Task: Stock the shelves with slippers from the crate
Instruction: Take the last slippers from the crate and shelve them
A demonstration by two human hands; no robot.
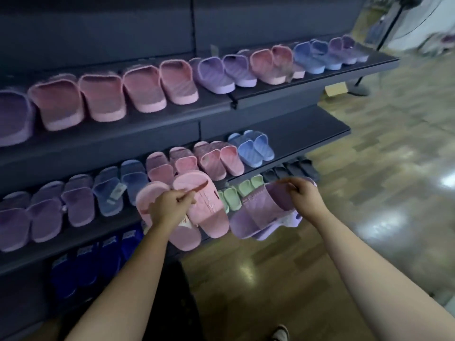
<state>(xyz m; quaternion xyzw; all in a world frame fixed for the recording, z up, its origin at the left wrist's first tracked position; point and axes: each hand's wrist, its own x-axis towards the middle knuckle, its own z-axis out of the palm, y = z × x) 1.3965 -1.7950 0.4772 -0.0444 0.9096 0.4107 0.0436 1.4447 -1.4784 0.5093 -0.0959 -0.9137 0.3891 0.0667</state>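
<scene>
Bottom edge: 1 shoe toe (280, 333) on wood floor (258, 279). In left hand (172, 205) — 2 pink slippers (211, 210), nested as a pair, fingers curled tight round the straps, held in air against front edge of middle shelf (307, 134). In right hand (304, 193): 2 purple slippers (258, 212), also a pair, pinched at the strap between thumb and curled fingers, hanging just beside the pink pair; contact between pairs not clear. Behind the hands, lowest row: about 4 dark-blue slippers (86, 264) left, 4 green slippers (234, 196) centre, about 4 grey slippers (290, 168) right. On middle shelf, middle-row slippers (160, 168) left to right: purple group (blurred, count unclear), 2 blue, 4 pink, 2 blue. On top shelf (320, 78), top-row slippers (145, 92): 1 purple, 4 pink, 2 purple, 2 pink, 2 blue, 2 purple — 13 total, heels out. Far right: 1 yellowish tag (336, 89) below top shelf end.
</scene>
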